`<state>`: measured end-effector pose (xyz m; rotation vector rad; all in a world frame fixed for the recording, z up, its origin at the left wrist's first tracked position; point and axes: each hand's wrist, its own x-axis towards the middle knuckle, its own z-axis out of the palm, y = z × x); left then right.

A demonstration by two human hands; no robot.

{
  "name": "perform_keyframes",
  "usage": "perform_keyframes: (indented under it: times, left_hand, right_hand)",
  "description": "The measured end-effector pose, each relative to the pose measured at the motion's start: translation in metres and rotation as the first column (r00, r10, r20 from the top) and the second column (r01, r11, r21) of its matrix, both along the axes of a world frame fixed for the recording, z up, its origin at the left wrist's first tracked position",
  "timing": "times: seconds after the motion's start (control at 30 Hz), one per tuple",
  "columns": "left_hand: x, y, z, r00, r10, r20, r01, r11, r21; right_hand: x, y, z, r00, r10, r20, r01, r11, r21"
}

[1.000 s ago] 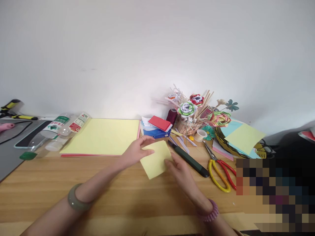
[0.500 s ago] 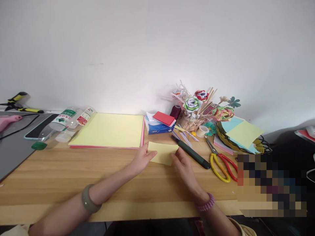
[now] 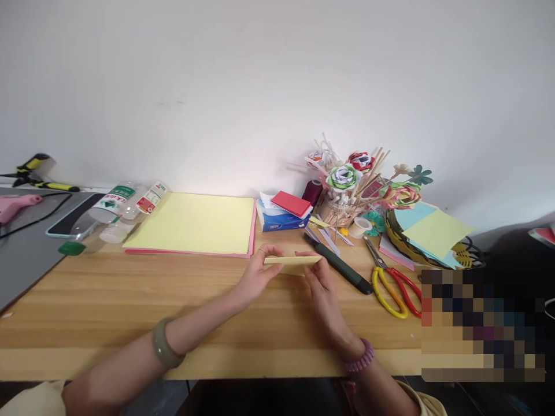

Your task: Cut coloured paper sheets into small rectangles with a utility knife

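A small yellow paper (image 3: pixel 293 265) is held between both hands above the wooden table, tilted so that it looks narrow. My left hand (image 3: pixel 256 278) pinches its left end, thumb in front and fingers behind. At the right end, my right hand (image 3: pixel 319 283) grips it between thumb and fingers. Behind and to the left lies a stack of large sheets with yellow on top (image 3: pixel 195 222). A dark green cutter (image 3: pixel 342 268) rests just right of my right hand, beside scissors (image 3: pixel 390 283) with yellow and red handles.
Behind my hands sit a blue tissue pack (image 3: pixel 281 222) with a red pad (image 3: pixel 291 203) on it and a holder of paper flowers (image 3: pixel 342 177). Plastic bottles (image 3: pixel 113 202) and a phone (image 3: pixel 73 216) lie left; a basket (image 3: pixel 392 237) with coloured papers stands right.
The small yellow paper has been tipped from facing the camera to nearly edge-on. My left fingers have come up behind it. The camera view has shifted slightly.
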<state>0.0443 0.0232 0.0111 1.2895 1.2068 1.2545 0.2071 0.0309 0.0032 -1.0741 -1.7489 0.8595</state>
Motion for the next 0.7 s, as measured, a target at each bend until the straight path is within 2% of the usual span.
perform_keyframes:
  times: [0.23, 0.5, 0.7]
  left_hand:
    - [-0.01, 0.014, 0.001, 0.996, -0.094, -0.004, 0.094, 0.995, -0.017]
    - [-0.012, 0.016, 0.001, 0.992, -0.118, 0.034, 0.12, 0.99, -0.075]
    - [-0.013, 0.015, 0.001, 0.98, -0.141, 0.14, 0.166, 0.969, -0.185]
  right_hand:
    - [0.003, 0.005, 0.005, 0.996, -0.003, -0.084, -0.006, 0.994, -0.106]
    - [0.003, 0.008, 0.002, 0.995, -0.004, -0.096, -0.007, 0.994, -0.112]
    - [0.003, 0.01, 0.004, 0.999, 0.037, -0.039, -0.041, 0.995, -0.094]
